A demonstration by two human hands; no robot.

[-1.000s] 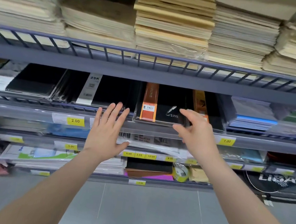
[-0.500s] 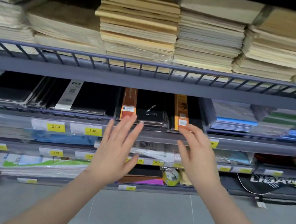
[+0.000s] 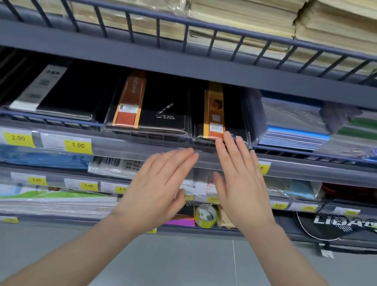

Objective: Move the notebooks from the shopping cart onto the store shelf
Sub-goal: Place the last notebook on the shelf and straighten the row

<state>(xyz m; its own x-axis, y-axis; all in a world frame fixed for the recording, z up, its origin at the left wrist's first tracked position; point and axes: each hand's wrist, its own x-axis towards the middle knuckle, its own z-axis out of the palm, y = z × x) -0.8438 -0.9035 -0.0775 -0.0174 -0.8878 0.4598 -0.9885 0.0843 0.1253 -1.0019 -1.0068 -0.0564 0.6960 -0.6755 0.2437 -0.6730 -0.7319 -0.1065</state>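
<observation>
Both my hands pulled back from the grey metal store shelf (image 3: 181, 150): left hand (image 3: 158, 187) empty, flat; right hand (image 3: 240, 182) empty, fingertips brushing the black plastic-wrapped notebook with orange band (image 3: 217, 120). Notebooks sit shelved; cart out of view, next load likely.

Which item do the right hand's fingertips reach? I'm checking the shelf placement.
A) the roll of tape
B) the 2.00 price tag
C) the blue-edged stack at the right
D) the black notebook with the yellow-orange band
D: the right hand lies open with its fingertips at the front edge of the black notebook with the yellow-orange band; the left hand is open and lower, holding nothing.
</observation>
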